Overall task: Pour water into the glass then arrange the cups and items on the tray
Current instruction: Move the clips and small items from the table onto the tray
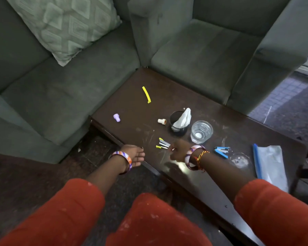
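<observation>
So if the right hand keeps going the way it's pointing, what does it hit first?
The right hand points left and a little away, low over the table. First in its line, very close, are the small yellow-and-grey clips, probably before anything else. Its height above them is unclear.

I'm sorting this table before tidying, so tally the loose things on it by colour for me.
Yellow: 2, the clip stick and the yellow-tipped staple strips
Purple: 1, the small cap
White: 1, the stopper
Black: 1, the mesh cup holding a tissue
Blue: 2, the stapler and the zip pouch
Clear: 2, the glass and a glass dish
Total: 9
</observation>
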Demonstrator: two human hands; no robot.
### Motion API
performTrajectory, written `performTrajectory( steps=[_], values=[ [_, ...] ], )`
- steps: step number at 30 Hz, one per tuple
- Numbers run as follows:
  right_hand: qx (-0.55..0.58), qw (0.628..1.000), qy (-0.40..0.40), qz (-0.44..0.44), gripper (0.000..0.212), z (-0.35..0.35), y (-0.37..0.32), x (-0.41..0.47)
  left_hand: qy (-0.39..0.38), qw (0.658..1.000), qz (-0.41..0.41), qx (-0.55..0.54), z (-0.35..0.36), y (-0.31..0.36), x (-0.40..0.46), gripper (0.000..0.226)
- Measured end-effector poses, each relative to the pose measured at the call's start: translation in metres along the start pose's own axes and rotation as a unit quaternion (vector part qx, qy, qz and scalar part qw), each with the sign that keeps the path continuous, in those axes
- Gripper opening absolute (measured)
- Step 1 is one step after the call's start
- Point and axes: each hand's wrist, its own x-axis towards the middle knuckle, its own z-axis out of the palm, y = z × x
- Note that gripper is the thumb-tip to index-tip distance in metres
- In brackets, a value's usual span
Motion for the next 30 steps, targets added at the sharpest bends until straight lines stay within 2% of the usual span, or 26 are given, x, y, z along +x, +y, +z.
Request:
performTrajectory(
  steps=[4,10,12,13,16,19,20,22,25,28,30],
  values=[
    [-0.083,0.996,-0.013,-0.013,0.032,0.005,-0.024,0.012,0.006,0.995,0.048,0.091,-0.027,0.009,0.003,0.025],
    [-0.106,0.994,-0.024,0.009,0.043,0.019,-0.043,0.057,0.018,0.975,0.089,0.203,-0.069,0.038,0.052,0.022],
    [-0.115,0.993,-0.013,0.03,0.043,0.031,-0.044,0.079,0.033,0.946,0.125,0.296,-0.078,0.051,0.082,0.008],
    [-0.114,0.993,-0.011,0.041,0.044,0.037,-0.045,0.091,0.045,0.923,0.137,0.357,-0.082,0.057,0.099,0.012],
    [-0.093,0.993,0.021,0.074,0.043,0.049,-0.055,0.128,0.085,0.843,0.173,0.502,-0.095,0.072,0.149,0.047],
    [-0.115,0.976,0.165,0.085,0.044,0.052,-0.065,0.169,0.09,0.78,0.207,0.584,-0.11,0.088,0.194,0.064],
    [-0.138,0.969,0.173,0.105,0.045,0.047,-0.067,0.183,0.085,0.769,0.203,0.6,-0.116,0.093,0.207,0.066],
    [-0.153,0.963,0.152,0.165,0.047,0.036,-0.067,0.205,0.061,0.751,0.198,0.628,-0.126,0.101,0.229,0.062],
    [-0.128,0.953,0.136,0.237,0.047,0.027,-0.059,0.226,0.035,0.71,0.217,0.669,-0.135,0.104,0.243,0.034],
    [-0.129,0.952,0.157,0.23,0.036,0.033,-0.051,0.228,0.038,0.675,0.232,0.7,-0.139,0.1,0.246,0.022],
    [-0.134,0.957,0.161,0.2,0.031,0.038,-0.047,0.219,0.028,0.68,0.242,0.691,-0.137,0.098,0.245,0.018]
  ],
)
